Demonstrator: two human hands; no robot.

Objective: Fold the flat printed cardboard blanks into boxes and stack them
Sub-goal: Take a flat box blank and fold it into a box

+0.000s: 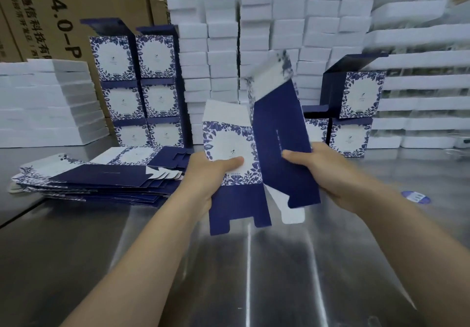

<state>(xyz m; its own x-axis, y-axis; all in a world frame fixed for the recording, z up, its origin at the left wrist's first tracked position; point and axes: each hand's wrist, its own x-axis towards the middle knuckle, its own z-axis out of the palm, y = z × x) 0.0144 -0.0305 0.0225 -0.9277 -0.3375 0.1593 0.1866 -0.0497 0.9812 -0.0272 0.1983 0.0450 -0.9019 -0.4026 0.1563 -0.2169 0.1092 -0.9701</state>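
Note:
A blue-and-white printed cardboard blank is held upright above the steel table, half opened into a sleeve. My left hand grips its white floral panel, thumb on the front. My right hand grips the dark blue panel, thumb across it. A pile of flat blanks lies on the table to the left. Folded boxes stand stacked at back left and at back right, some with lids open.
Tall stacks of white foam trays fill the back wall, with more of them at left and right. Brown shipping cartons stand behind. A round blue sticker lies on the shiny steel table.

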